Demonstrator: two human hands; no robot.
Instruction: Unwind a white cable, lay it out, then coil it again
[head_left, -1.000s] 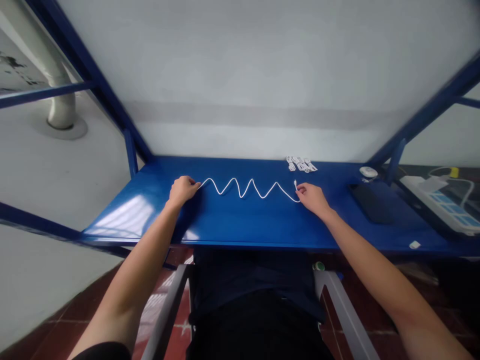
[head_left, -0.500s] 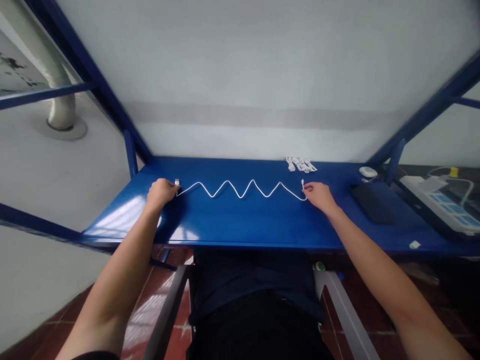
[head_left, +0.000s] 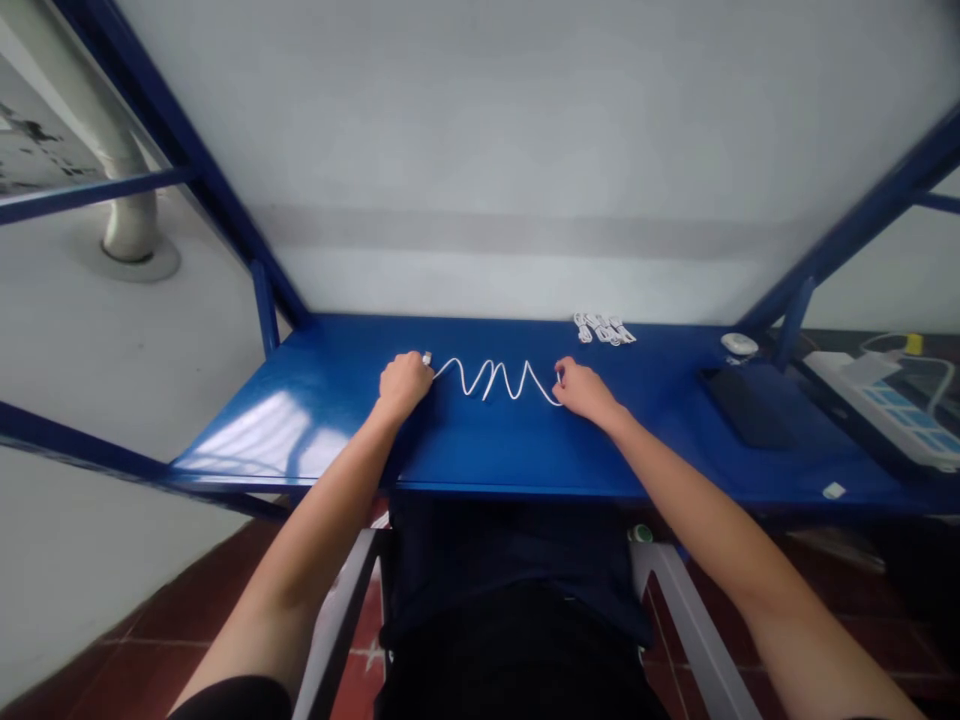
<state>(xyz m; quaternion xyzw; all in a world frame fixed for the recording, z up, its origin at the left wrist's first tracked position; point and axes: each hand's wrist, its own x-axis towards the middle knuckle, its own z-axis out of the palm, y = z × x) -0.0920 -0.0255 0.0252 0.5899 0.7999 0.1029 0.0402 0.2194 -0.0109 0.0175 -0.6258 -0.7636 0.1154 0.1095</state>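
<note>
A white charging cable [head_left: 516, 394] runs in tight zigzags across the blue table [head_left: 480, 455]. My left hand [head_left: 406, 382] is closed on the end with the USB plug [head_left: 427, 358], which sticks out past the fingers. At the other end my right hand [head_left: 585, 388] pinches the cable; its fingers mostly hide the smaller connector there. Between both hands the folds rest close together, two of them almost touching in the middle. Behind my right hand, several bundled white cables [head_left: 604, 328] lie at the back of the table.
To the right lie a black phone [head_left: 744, 408], a small white rounded case [head_left: 739, 344] and a white piece [head_left: 833, 490] near the front edge. Further right is a power strip [head_left: 896, 410] with wires. Blue frame posts [head_left: 262, 305] stand at the table's sides.
Both hands have moved toward each other, the left one farther, still holding the cable ends. The wide zigzag between them has squeezed into narrower folds.
</note>
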